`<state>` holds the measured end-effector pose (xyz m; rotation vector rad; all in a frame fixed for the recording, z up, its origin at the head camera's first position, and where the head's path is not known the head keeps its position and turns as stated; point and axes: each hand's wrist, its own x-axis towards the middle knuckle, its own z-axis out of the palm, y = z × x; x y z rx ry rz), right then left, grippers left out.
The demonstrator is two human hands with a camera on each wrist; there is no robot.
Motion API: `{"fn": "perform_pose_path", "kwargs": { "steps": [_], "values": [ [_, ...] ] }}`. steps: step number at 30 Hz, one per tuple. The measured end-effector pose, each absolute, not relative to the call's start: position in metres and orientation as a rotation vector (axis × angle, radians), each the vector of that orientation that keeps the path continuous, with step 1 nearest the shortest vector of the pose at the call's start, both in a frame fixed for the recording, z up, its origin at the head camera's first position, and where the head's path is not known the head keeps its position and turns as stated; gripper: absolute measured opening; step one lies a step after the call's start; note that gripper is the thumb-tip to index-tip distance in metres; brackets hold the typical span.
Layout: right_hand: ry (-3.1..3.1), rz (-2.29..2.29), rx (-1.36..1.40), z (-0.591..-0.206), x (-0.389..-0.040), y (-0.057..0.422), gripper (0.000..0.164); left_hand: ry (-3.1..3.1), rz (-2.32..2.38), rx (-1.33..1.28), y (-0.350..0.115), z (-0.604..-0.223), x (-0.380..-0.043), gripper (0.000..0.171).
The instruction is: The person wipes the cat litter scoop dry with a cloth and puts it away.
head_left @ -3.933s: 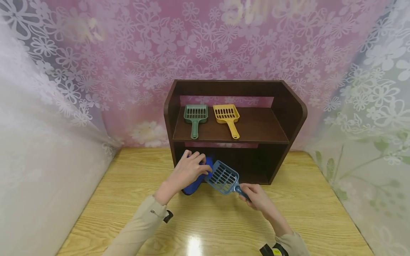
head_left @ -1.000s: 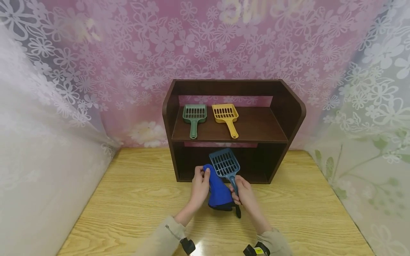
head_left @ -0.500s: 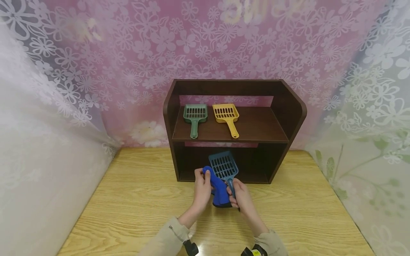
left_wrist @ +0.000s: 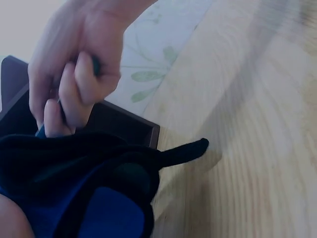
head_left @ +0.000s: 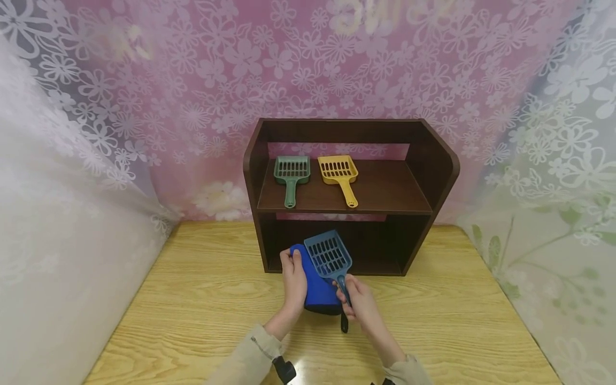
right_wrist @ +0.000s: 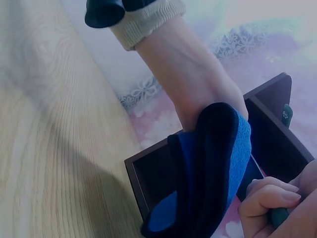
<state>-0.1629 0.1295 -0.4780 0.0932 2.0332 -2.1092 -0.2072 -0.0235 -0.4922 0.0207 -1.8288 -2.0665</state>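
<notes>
My right hand (head_left: 362,303) grips the handle of a slotted dark-blue litter scoop (head_left: 338,273), its head raised toward the shelf. My left hand (head_left: 293,282) holds a soft blue glove (head_left: 317,293) with black edging, thumb on the near side at its upper end. The scoop's head overlaps the glove in the head view. A black strap (left_wrist: 185,152) sticks out from the glove's lower end in the left wrist view. In the right wrist view the folded glove (right_wrist: 240,153) hides most of my left hand's fingers.
A dark brown two-tier shelf (head_left: 385,187) stands at the back of the wooden table (head_left: 202,299). On its upper board lie a green litter scoop (head_left: 291,192) and a yellow litter scoop (head_left: 347,191). Flowered curtains (head_left: 207,107) enclose the back and sides.
My left hand has picked the glove up from the shelf's lower left front and turned it. Over the last half second, glove and scoop shifted slightly left, and the glove spread wider behind the scoop.
</notes>
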Motion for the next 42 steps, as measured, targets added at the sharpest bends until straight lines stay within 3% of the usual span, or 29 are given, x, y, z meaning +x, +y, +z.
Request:
{"fn": "perform_pose_path", "kwargs": {
  "steps": [10, 20, 35, 42],
  "values": [
    [2.104, -2.026, 0.045, -0.48, -0.15, 0.132, 0.038, -1.802, -2.186, 0.135, -0.037, -0.488, -0.219, 0.025],
    [2.135, -2.046, 0.078, -0.481, -0.155, 0.131, 0.039, -1.766, -2.216, 0.219, -0.024, -0.492, -0.208, 0.024],
    [2.15, -2.041, 0.023, -0.479, -0.154, 0.137, 0.037, -1.918, -2.123, -0.001, -0.031, -0.484, -0.211, 0.022],
    [2.164, -1.903, -0.083, -0.482, -0.151, 0.16, 0.04, -2.245, -1.814, -0.364, -0.061, -0.484, -0.228, 0.022]
  ]
}}
